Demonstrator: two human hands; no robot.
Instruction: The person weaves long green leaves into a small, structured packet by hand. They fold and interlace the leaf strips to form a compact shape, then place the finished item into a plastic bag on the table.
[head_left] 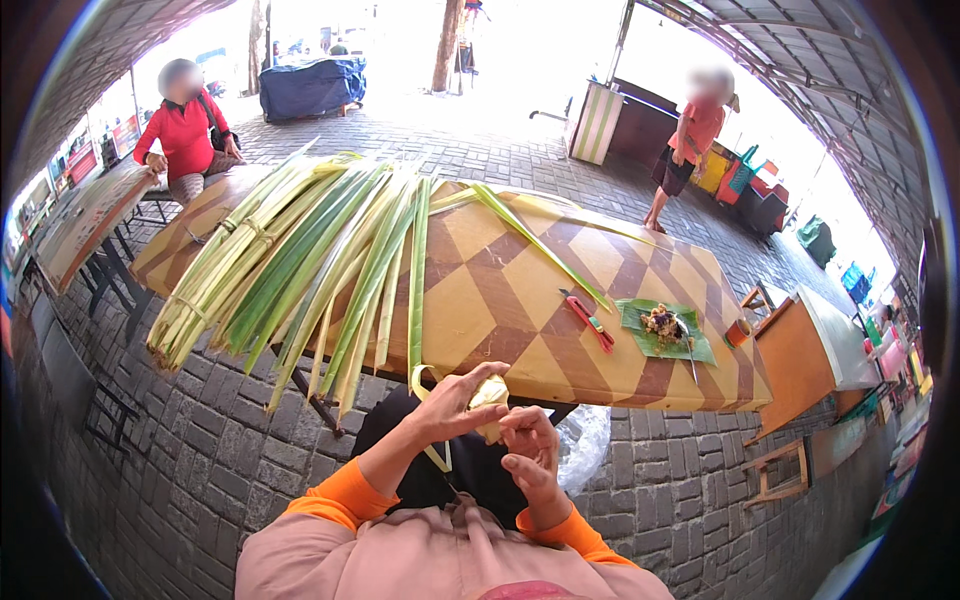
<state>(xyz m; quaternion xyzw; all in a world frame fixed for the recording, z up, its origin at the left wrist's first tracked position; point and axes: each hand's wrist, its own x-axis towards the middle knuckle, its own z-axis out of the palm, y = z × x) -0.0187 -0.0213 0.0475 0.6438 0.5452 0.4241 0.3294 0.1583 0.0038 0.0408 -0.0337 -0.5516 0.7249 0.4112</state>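
Over my lap, my left hand (452,410) is closed on a small woven pale palm-leaf piece (488,400), with a long loose strip (416,345) trailing from it. My right hand (530,450) has curled fingertips against the piece's right side, thumb lower down. Beyond my hands, bundles of long green and pale-yellow leaves (250,260) lie across the left of a checked tan-and-brown table (480,300). On its right are a red cutting tool (590,320), food on a banana leaf (640,342) and a small orange-brown container (738,333).
A person in red (185,140) is at the far left beside another table (85,230). A person in pink (690,140) stands beyond the table. An orange wooden cabinet (800,370) and a stool (775,480) are at right. A clear plastic bag (585,450) lies under the table.
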